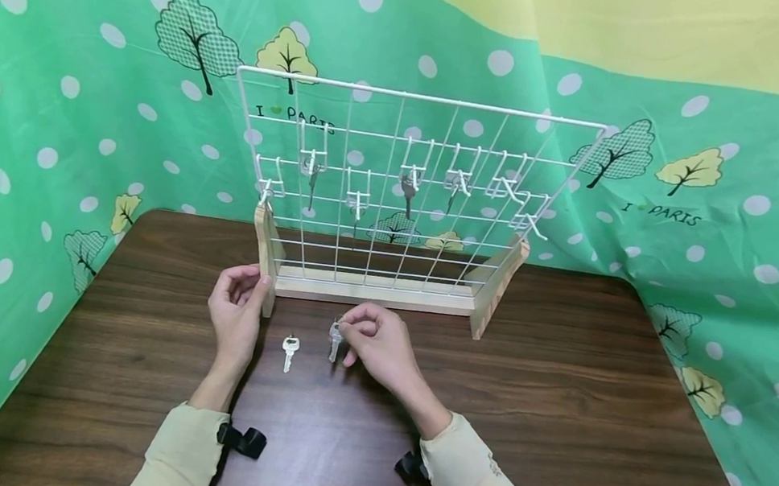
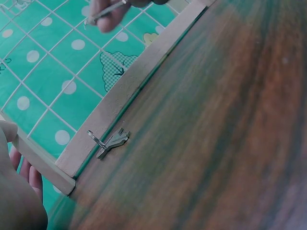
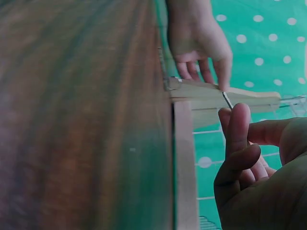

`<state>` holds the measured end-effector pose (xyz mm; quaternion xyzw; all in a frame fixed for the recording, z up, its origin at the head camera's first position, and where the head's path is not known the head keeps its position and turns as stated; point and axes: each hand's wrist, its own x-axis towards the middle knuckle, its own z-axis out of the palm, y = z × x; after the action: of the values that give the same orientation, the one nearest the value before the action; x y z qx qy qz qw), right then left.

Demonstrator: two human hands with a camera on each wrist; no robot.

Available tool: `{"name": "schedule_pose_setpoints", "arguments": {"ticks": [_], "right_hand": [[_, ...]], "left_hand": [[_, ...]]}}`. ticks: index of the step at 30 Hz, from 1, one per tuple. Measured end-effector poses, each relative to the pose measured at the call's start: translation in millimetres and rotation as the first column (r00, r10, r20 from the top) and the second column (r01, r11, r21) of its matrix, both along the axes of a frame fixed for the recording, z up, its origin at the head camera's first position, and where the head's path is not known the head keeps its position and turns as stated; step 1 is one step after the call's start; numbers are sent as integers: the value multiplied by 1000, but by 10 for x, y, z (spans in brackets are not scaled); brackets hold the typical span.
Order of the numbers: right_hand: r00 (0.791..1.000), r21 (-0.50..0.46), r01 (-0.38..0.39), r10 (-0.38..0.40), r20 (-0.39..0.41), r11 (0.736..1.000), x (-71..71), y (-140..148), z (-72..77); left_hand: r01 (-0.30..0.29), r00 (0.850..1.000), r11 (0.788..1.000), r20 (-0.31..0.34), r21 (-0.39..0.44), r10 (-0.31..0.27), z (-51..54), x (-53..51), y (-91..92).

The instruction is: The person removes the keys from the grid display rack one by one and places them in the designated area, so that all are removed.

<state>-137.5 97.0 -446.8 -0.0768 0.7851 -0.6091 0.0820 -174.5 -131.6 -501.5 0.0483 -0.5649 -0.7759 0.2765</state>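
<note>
1. Your right hand (image 1: 380, 347) pinched a flat silver metal key (image 1: 335, 342) before the white wire-grid rack (image 1: 422, 98); a loose hold could have dropped it.
2. Your left hand (image 1: 237, 313) gripped the pale wooden side support (image 1: 267, 246); uneven pressure could have shifted the rack.

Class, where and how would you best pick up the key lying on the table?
Pinch the key probably best by its broad head, across the two edges, coming from above: it lies on the table, head towards the rack, narrow blade pointing away from it.
</note>
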Motion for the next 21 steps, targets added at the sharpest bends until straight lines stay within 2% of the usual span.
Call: {"name": "schedule_pose_setpoints", "arguments": {"ticks": [12, 18, 21], "right_hand": [[999, 46, 1, -3, 43, 999, -25, -53, -262], [999, 70, 0, -3, 35, 998, -27, -92, -335], [1000, 98, 18, -18, 4, 995, -44, -109, -367]], "left_hand": [[-3, 1000, 1000, -6, 2, 3, -2, 2, -1], [-4, 1000, 1000, -1, -4, 4, 3, 6, 0], [-6, 1000, 1000, 4, -10, 6, 6, 6, 3]]}}
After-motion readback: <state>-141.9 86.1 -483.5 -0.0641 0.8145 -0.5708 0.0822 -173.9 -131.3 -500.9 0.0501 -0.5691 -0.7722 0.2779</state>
